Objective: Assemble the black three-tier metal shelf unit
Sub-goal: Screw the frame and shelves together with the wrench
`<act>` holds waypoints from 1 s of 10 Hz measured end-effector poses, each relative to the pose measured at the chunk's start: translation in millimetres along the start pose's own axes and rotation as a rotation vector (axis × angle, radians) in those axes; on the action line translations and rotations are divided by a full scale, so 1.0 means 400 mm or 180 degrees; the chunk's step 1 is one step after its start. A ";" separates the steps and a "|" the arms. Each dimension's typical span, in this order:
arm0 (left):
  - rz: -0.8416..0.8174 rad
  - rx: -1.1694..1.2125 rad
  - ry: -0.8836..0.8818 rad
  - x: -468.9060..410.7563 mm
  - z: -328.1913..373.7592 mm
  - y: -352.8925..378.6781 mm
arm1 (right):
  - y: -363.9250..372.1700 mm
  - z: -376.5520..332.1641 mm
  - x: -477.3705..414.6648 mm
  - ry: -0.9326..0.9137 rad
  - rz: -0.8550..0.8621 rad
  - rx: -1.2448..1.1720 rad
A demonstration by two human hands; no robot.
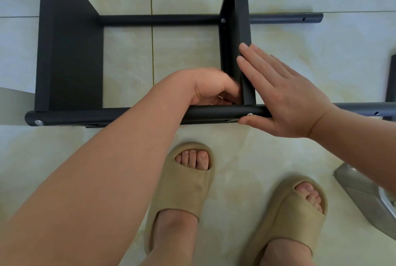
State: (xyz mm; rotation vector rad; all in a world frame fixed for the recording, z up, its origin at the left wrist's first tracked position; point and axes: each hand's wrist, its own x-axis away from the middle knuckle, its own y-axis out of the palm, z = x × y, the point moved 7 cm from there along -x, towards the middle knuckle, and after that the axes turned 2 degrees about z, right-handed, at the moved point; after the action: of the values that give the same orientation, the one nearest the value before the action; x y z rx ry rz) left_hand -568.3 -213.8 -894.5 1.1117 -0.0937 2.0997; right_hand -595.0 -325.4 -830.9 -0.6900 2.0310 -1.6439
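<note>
The black shelf unit [70,51] lies on its side on the tiled floor [182,51], filling the view from 9 through 12 to 3 o'clock, probably so its joints can be reached from above. The right hand [285,98] is spread flat, with straight fingers against the middle panel [242,19] and the thumb under the near pole [128,116] by a screw [249,114], seemingly to brace the joint square. The left hand [212,88] is curled into the corner at the panel's 9 o'clock side; I cannot tell whether it holds anything.
</note>
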 end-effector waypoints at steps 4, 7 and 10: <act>-0.0032 -0.0222 0.0199 0.013 0.015 0.009 | 0.002 0.001 0.000 0.0003 -0.0022 0.0031; 0.0023 -0.0362 0.0101 0.010 0.005 0.006 | 0.003 0.000 0.000 0.0001 -0.0015 0.0023; 0.0025 -0.0161 0.0183 0.008 0.012 0.003 | 0.002 0.000 0.001 -0.0013 0.0024 0.0020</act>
State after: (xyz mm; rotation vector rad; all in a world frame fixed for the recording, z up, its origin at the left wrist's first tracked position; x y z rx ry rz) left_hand -566.9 -214.7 -888.8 1.0220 -0.1233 2.1230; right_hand -595.4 -325.3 -831.6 -0.6823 2.0225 -1.6426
